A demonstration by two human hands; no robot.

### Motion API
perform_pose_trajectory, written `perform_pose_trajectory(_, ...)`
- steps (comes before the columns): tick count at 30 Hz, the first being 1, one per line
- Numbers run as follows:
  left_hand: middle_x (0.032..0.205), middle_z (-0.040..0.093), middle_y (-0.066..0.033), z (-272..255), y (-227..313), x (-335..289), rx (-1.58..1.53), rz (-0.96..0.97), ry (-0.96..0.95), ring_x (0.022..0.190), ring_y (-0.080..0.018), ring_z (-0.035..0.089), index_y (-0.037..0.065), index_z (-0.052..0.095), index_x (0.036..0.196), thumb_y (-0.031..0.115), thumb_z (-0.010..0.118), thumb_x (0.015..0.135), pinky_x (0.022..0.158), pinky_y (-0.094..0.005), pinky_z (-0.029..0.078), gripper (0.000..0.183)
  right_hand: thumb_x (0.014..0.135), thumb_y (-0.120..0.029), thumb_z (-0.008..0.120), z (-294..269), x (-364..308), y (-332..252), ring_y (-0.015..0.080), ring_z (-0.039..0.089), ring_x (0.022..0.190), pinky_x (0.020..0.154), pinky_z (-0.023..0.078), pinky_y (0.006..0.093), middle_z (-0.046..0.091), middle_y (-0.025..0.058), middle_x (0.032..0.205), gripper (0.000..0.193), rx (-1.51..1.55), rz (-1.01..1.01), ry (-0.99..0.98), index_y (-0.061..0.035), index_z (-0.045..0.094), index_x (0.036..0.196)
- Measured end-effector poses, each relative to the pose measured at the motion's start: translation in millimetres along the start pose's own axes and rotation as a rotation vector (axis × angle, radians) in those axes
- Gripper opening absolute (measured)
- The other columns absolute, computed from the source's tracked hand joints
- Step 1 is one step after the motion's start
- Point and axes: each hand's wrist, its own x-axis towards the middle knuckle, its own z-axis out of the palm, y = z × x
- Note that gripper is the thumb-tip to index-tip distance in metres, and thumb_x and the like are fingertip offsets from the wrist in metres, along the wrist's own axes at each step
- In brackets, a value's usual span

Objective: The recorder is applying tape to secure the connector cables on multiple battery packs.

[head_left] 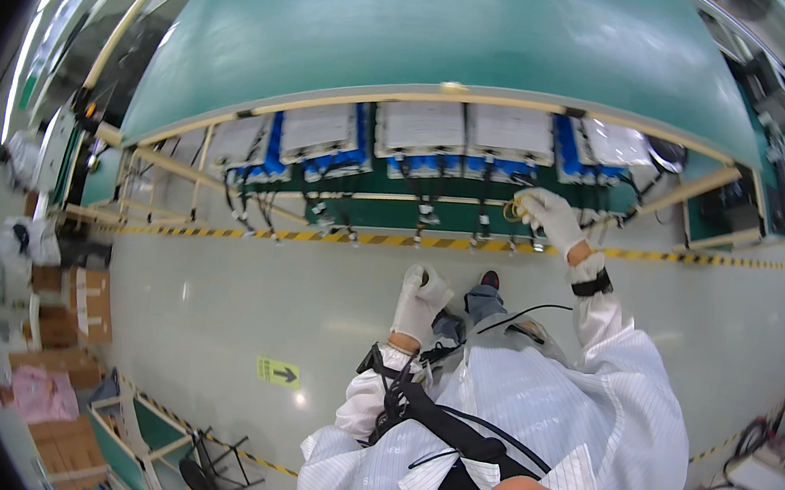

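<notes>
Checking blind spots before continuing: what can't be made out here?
Head view:
- White-gloved left hand: its curl hides whether the palm holds anything.
- Thin yellow loop in the white-gloved right hand: too small to identify.
- Blue-and-white rectangular packs: rear ends hidden by the green tabletop.
- Black cables: tips too small to make out.

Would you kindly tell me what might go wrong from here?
The right hand might drop the thin yellow item it holds. The hanging cables nearby could snag that hand. The loose black cable nearer the white striped jacket could also catch.
</notes>
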Motion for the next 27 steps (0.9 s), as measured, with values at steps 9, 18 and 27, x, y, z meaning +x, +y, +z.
perform_pose_trajectory(9,0.091,0.053,-0.0029,-64.0,-92.9,88.1,1.503,0.043,0.193,0.092,-0.0185,0.050,0.016,0.050,0.105,0.029,0.044,0.091,0.081,-0.0358,0.041,0.020,0.090,-0.020,0.053,-139.3,-183.6,83.0,0.0038,0.048,0.059,0.054,0.039,0.0163,0.057,-0.0002,0.076,0.025,0.306,0.144,0.551,-0.0003,0.058,0.105)
perform_pose_trajectory(18,0.086,0.053,-0.0019,-254.8,-213.8,211.0,1.691,-0.527,-0.026,0.080,-0.0153,0.054,0.012,0.050,0.105,0.019,0.046,0.086,0.073,-0.0344,0.047,0.021,0.086,-0.021,0.059,-302.7,-336.2,149.0,0.0042,0.047,0.060,0.052,0.039,0.0155,0.057,0.0008,0.078,0.026,0.571,0.023,1.003,-0.0007,0.059,0.102)
perform_pose_trajectory(27,0.091,0.056,-0.0057,-322.4,-288.3,330.6,1.838,-0.182,0.463,0.080,-0.0205,0.057,0.012,0.050,0.106,0.024,0.051,0.084,0.073,-0.0417,0.050,0.025,0.087,-0.017,0.058,-407.8,-343.8,170.7,0.0034,0.046,0.062,0.052,0.038,0.0146,0.057,0.0000,0.079,0.019,0.832,-0.092,1.094,-0.0017,0.060,0.099)
